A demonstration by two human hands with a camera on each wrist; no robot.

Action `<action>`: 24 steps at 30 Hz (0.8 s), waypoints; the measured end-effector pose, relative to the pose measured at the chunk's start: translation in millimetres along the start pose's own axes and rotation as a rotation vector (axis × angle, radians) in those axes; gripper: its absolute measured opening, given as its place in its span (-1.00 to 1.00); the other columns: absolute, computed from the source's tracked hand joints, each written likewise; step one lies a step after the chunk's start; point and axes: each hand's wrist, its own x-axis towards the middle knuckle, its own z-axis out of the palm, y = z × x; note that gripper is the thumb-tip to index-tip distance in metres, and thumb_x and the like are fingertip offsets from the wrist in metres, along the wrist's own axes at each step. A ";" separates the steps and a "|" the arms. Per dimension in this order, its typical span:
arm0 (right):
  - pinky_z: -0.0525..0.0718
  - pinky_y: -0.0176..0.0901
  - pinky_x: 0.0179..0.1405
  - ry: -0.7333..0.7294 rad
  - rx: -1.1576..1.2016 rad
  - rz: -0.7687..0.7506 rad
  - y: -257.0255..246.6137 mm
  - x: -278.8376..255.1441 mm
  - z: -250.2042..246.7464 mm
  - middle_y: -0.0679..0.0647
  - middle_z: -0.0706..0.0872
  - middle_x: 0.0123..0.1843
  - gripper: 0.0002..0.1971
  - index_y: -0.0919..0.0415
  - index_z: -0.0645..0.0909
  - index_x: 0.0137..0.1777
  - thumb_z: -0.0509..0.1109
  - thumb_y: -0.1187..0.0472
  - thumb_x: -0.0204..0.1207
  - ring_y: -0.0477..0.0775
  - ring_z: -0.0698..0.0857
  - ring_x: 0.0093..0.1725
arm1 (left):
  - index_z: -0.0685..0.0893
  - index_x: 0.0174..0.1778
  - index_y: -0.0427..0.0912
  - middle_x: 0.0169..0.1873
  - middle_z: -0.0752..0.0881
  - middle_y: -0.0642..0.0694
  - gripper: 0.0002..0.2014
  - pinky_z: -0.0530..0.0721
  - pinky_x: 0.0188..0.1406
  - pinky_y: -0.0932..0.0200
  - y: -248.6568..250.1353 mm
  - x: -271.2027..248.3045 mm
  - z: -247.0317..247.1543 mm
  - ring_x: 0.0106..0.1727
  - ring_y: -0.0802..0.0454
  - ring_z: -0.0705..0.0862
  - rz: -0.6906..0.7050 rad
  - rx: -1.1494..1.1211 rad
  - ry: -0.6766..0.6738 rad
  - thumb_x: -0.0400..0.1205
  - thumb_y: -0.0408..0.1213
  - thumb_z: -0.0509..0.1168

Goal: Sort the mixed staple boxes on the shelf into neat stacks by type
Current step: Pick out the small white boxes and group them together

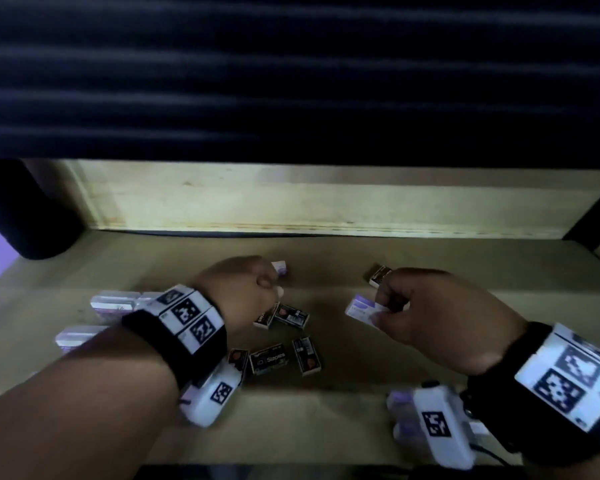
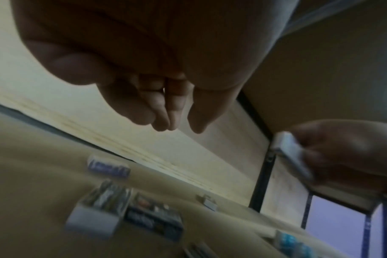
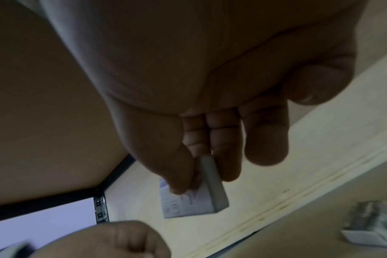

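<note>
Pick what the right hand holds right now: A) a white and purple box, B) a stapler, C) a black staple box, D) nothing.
A: in the right wrist view the right hand pinches a white and purple box between thumb and fingers, lifted off the shelf; the head view shows the same box in that hand.

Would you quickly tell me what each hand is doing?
Left hand: loosely curled, holding nothing.
Right hand: pinching a white-and-purple staple box.

Dark, perhaps slatted, shutter [image 1: 291, 74] above.
</note>
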 end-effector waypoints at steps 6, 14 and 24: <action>0.66 -0.10 -0.22 -0.001 0.037 0.037 13.6 -11.4 2.7 -0.22 0.73 -0.24 -0.85 -0.15 0.64 -0.21 0.49 -0.14 0.35 -0.26 0.65 -0.25 | 0.71 -0.08 0.07 -0.12 0.73 0.10 -0.52 0.54 -0.20 0.16 -0.2 59.9 -2.6 -0.10 0.07 0.69 -0.021 0.153 -0.121 0.41 0.38 0.20; 0.48 -0.33 -0.40 0.012 0.039 0.055 24.7 -17.9 -1.6 -0.19 0.71 -0.26 -0.84 -0.14 0.60 -0.24 0.47 -0.15 0.35 -0.22 0.63 -0.27 | 0.60 0.47 -0.12 0.40 0.63 -0.18 -0.49 0.58 0.16 0.15 -12.1 110.6 13.3 0.32 -0.17 0.63 -0.176 0.304 -0.141 0.61 -0.04 0.42; 0.41 -0.38 -0.41 -0.001 0.008 0.063 29.9 -19.9 1.1 -0.18 0.70 -0.21 -0.82 -0.13 0.60 -0.16 0.45 -0.17 0.37 -0.19 0.62 -0.22 | 0.65 0.44 -0.15 0.42 0.64 -0.14 -0.60 0.54 0.37 0.09 -15.5 123.2 23.9 0.37 -0.12 0.63 -0.092 0.387 -0.243 0.66 -0.26 0.38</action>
